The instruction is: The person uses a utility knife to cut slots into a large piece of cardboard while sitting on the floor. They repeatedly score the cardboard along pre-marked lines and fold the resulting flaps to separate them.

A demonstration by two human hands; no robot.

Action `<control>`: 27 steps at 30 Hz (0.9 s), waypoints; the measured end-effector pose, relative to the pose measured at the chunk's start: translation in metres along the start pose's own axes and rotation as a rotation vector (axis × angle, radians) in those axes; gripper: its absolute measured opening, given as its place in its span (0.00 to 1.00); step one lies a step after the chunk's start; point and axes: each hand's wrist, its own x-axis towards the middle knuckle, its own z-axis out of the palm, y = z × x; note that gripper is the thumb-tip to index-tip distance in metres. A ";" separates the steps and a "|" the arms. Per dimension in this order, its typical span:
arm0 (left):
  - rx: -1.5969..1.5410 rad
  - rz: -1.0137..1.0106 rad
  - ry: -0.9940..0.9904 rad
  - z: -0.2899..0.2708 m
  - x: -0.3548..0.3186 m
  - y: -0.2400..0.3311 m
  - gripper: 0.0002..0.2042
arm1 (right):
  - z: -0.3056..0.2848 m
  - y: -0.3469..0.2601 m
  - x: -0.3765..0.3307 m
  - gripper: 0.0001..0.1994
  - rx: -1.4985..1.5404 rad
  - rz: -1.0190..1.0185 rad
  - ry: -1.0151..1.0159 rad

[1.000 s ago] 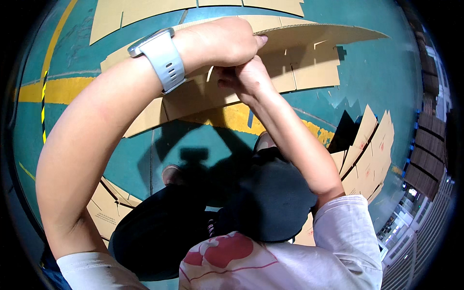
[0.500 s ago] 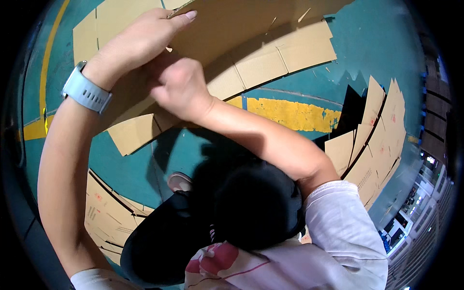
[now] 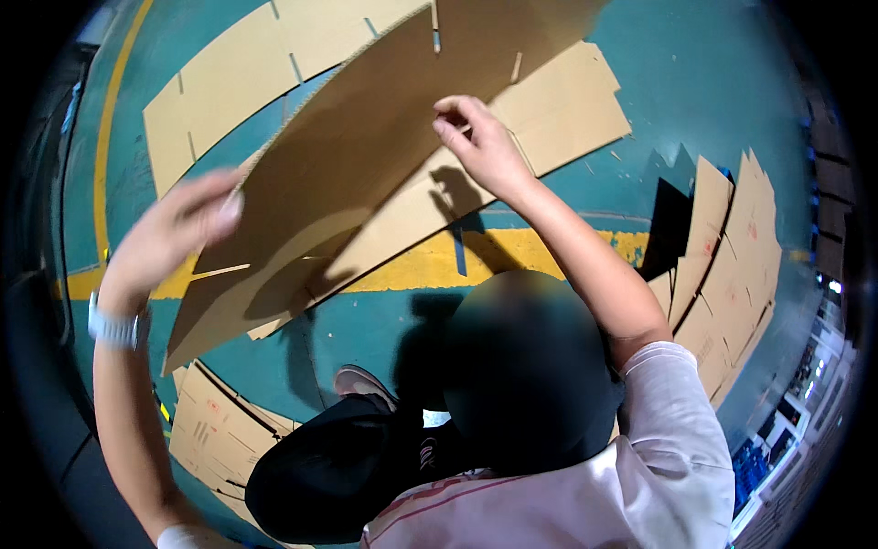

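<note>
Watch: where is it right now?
Head view, far left: the watch is worn just below the left hand, to the left of the tilted cardboard sheet.

"How does the cardboard sheet [image 3: 366, 137] sit on your feed?"
"I see it tilted, one long brown piece slanting from the lower left of the frame to the top edge, where I lose its end."
"Shape?"
"Its corrugated edge faces upper left and looks bowed, though my fisheye may exaggerate that. I make out narrow slits [image 3: 517, 68] near top centre and at left."
</note>
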 end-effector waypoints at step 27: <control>0.121 -0.042 -0.106 0.017 0.167 0.097 0.35 | 0.014 0.012 0.035 0.16 0.490 0.132 0.121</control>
